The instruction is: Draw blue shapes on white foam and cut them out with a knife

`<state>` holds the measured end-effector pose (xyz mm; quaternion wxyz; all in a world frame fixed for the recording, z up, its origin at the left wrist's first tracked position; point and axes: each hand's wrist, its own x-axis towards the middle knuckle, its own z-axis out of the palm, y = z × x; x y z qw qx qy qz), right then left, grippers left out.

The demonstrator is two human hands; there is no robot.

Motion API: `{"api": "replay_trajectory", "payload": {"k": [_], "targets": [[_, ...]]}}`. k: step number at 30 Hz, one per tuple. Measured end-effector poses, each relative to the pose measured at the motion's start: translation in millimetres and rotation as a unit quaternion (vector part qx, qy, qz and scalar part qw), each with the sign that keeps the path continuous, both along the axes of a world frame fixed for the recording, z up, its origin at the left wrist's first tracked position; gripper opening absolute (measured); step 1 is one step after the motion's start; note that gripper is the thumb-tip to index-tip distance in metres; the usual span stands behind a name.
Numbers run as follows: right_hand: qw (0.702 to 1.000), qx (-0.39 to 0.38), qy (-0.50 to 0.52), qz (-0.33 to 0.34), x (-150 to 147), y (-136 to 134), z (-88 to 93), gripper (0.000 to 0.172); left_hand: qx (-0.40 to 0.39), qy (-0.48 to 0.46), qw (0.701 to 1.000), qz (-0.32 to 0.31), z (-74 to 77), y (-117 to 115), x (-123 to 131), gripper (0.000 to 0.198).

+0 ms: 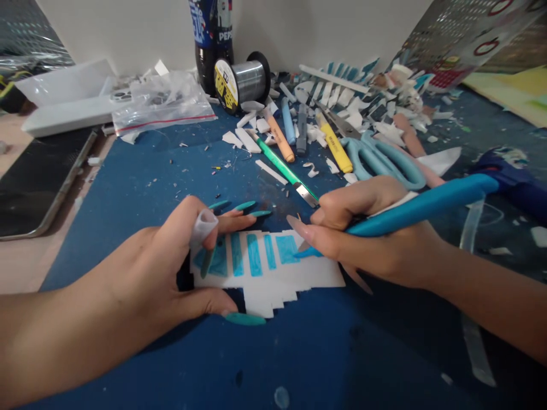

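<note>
A white paper piece (267, 290) with stepped edges lies on the blue work surface, bearing several bright blue rectangles. My left hand (188, 267) spans its left end, thumb at the lower edge and fingers at the upper edge, holding it down. A translucent whitish band (205, 225) wraps one finger. My right hand (371, 233) is closed around a long blue marker pen (427, 205), its tip at the rightmost blue patch. The tip is partly hidden by my fingers. Just beyond my right hand lies a green-handled craft knife (277, 159).
Pale blue scissors (382, 159), an orange marker (280, 136) and a yellow marker (335, 142) lie behind my hands. Paper scraps (354, 108) pile up at the back. A wire spool (245, 80) stands before a Pepsi bottle (211, 42). A phone (40, 182) lies left.
</note>
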<state>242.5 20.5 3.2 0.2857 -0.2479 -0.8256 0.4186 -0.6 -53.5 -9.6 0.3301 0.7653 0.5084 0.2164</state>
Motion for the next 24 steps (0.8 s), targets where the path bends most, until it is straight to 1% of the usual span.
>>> {"api": "replay_trajectory", "payload": {"k": [3, 4, 7, 8, 11, 15, 17, 19, 21, 24], "targets": [[0.999, 0.006, 0.004, -0.04, 0.6, -0.3, 1.3, 0.048, -0.001, 0.001, 1.0, -0.001, -1.4, -1.6, 0.1, 0.045], [0.999, 0.006, 0.004, -0.041, 0.6, -0.2, 1.3, 0.048, -0.001, 0.003, 1.0, -0.002, -1.7, -2.0, 0.1, 0.045], [1.0, -0.004, -0.005, 0.0, 0.2, 0.6, 0.3, 0.049, 0.0, 0.006, 1.0, -0.002, -2.1, -2.4, -0.8, 0.044], [1.0, -0.005, -0.004, -0.001, 0.1, 0.9, -0.2, 0.049, 0.001, 0.003, 1.0, -0.001, -2.3, -2.2, -1.1, 0.045], [0.999, -0.008, 0.0, -0.036, 0.2, 1.3, -1.0, 0.047, 0.004, -0.005, 1.0, -0.003, -2.6, -1.3, -1.7, 0.047], [0.999, -0.037, -0.012, -0.004, -0.2, 1.1, -0.9, 0.049, 0.017, 0.002, 1.0, -0.012, -2.2, -1.6, -1.3, 0.044], [0.998, -0.05, 0.006, -0.026, -0.9, 0.9, -1.0, 0.047, 0.023, 0.005, 1.0, -0.012, -1.7, -2.4, -1.8, 0.044], [0.997, -0.061, 0.026, -0.043, -1.4, 0.8, -1.4, 0.046, 0.013, 0.012, 1.0, -0.018, -1.2, -2.8, -2.6, 0.044], [0.996, -0.07, 0.028, -0.041, -1.5, 0.6, -2.1, 0.045, 0.003, 0.02, 1.0, -0.019, -0.8, -2.7, -2.6, 0.043], [0.995, -0.093, 0.019, -0.038, -1.1, 0.0, -2.6, 0.045, 0.022, 0.019, 0.999, -0.013, -0.1, -1.8, -0.2, 0.043]]}}
